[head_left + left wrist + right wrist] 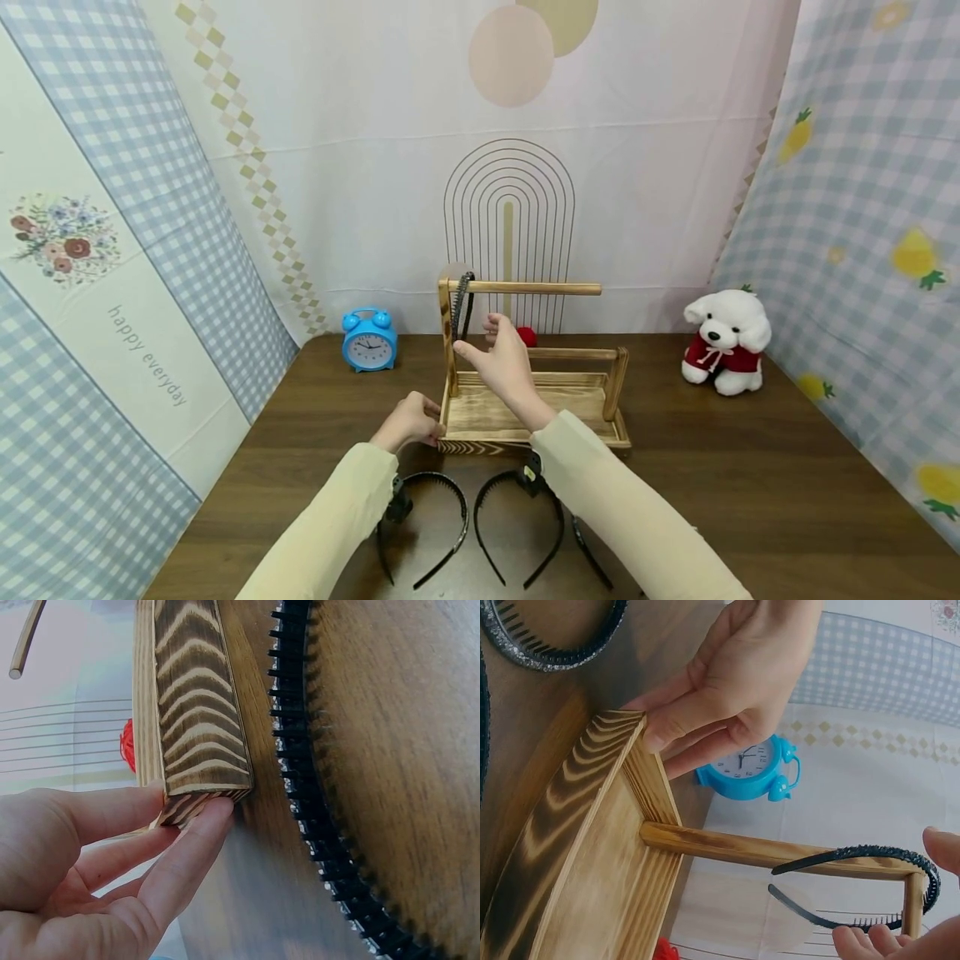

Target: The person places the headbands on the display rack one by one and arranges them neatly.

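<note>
A wooden rack (525,435) with a low tray base and a raised bar (540,288) stands mid-table. My left hand (411,421) holds its near left corner, thumb (124,814) on one side and fingers (187,859) on the other. One black toothed headband (461,304) hangs over the bar at the post end. Beside that headband is my right hand (506,362), thumb and fingers spread apart; in the right wrist view its fingertips (862,943) overlap the band's lower arm. Two more headbands, a left one (463,508) and a middle one (480,521), lie in front of the rack.
Another headband (588,554) lies partly hidden under the right sleeve. A blue alarm clock (370,343) stands back left, and a white plush dog (726,342) in red sits back right. Something red (527,337) shows behind the rack. Patterned cloth hangs behind and at both sides.
</note>
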{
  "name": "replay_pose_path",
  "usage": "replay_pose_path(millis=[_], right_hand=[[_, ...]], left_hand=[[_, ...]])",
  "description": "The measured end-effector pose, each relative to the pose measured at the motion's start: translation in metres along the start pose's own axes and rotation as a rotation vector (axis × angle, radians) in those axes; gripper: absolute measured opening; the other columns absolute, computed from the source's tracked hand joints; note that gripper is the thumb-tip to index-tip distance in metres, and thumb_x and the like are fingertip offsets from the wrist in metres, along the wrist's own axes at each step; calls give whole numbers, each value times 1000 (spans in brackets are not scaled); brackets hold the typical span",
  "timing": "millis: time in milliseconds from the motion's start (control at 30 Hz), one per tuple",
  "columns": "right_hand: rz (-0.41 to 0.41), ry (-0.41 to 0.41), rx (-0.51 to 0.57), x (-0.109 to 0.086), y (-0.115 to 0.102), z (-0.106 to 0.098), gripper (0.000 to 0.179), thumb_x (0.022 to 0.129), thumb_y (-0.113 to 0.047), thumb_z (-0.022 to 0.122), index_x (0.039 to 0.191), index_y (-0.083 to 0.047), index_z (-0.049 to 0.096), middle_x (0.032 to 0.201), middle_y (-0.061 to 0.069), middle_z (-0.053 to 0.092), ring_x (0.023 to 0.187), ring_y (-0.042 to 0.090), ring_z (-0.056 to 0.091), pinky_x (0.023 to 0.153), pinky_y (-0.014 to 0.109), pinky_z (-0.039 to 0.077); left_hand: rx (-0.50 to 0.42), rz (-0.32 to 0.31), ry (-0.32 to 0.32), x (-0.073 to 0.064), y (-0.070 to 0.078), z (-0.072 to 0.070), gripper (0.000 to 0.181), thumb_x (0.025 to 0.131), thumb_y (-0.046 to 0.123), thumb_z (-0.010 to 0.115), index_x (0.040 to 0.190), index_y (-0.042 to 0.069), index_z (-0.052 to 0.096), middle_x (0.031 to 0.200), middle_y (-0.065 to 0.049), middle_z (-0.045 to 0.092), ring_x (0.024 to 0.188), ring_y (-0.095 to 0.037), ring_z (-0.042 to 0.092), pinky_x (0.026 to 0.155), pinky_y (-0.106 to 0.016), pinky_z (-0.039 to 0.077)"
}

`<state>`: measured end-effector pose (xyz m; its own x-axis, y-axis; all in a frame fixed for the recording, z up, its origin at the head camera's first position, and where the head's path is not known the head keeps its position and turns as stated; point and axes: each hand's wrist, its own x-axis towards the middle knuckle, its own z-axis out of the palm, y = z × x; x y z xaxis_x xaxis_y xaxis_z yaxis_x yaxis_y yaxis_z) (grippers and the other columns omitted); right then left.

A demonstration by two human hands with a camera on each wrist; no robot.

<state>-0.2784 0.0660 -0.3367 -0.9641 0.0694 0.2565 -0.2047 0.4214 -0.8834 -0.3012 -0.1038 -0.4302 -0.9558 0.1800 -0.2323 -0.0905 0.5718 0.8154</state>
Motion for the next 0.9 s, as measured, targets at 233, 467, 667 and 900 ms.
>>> replay_pose_path(millis=[233,467,667,900], right_hand=[[11,7,19,-6,1,-9,68,88,-31,74,143,-5,43,137,14,55,126,29,52,105,45,48],[0,13,73,-15,11,-15,62,88,-29,74,137,-2,48,132,15,58,122,30,54,105,46,47],[-13,20,106,-24,17,-21,59,87,-26,75,134,-2,51,129,14,60,122,29,55,105,45,48],[-24,43,113,-31,22,-24,56,87,-24,76,132,-1,52,127,16,61,122,30,56,104,44,49]], left_hand=[[1,6,2,0,0,0,41,82,-9,68,121,-16,59,98,-24,68,66,-24,70,64,-35,63],[22,17,11,-1,-2,1,39,81,-9,69,118,-16,61,88,-19,70,63,-24,70,62,-35,63],[24,6,2,0,-1,1,40,81,-9,68,120,-16,60,96,-22,69,66,-24,70,63,-34,63],[25,5,5,0,1,1,41,81,-10,68,120,-16,60,106,-27,66,66,-25,71,63,-34,63]])
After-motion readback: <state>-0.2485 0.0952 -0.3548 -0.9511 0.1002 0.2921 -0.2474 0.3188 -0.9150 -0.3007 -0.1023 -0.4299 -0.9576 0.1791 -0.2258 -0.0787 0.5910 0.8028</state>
